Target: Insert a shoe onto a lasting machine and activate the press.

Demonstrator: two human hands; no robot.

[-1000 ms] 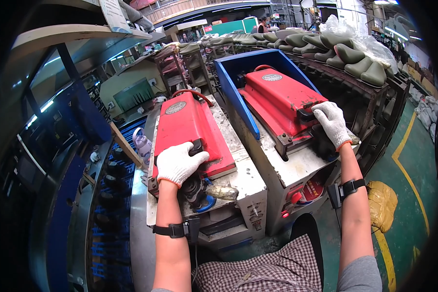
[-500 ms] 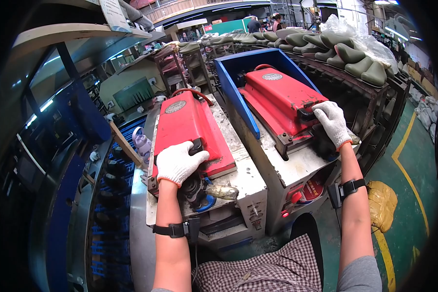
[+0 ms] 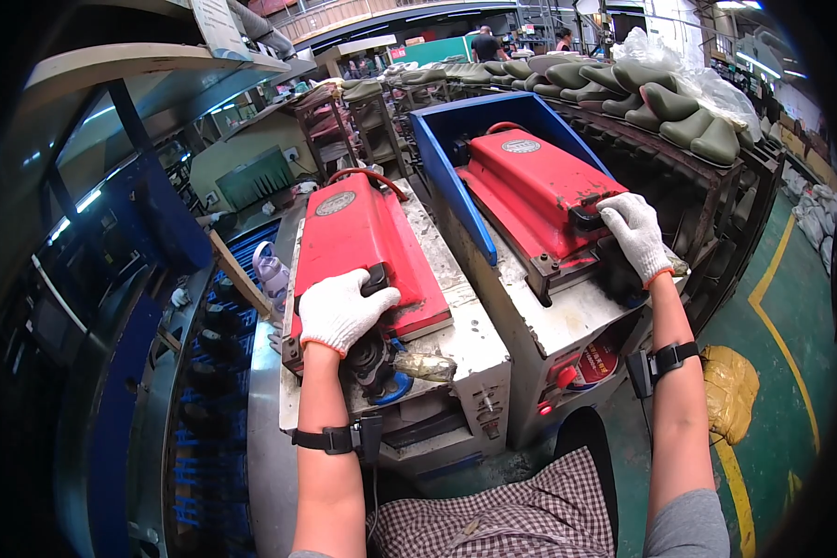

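Two machines with red covers stand side by side in front of me. My left hand (image 3: pixel 346 312), in a white knit glove, is closed round the black handle (image 3: pixel 376 278) at the near end of the left red cover (image 3: pixel 349 237). On the right red cover (image 3: pixel 521 177), the gloved right hand (image 3: pixel 634 237) holds the end of a similar black handle (image 3: pixel 585 219). Both covers are lowered onto their white machine bodies. Beneath my left hand sits a dark clamp-like part with a blue rim (image 3: pixel 393 388). A worn, taped lever (image 3: pixel 425 366) juts out beside it.
A blue guard (image 3: pixel 465 209) surrounds the right machine's back and left side. Dark green shoes (image 3: pixel 665 102) are heaped on a rack behind it. A purple bottle (image 3: pixel 271 272) stands left of the left machine. On the green floor at right lies a yellow bundle (image 3: pixel 727 395).
Both my hands and the red covers have stayed in place. Far in the background, two people have shifted slightly.
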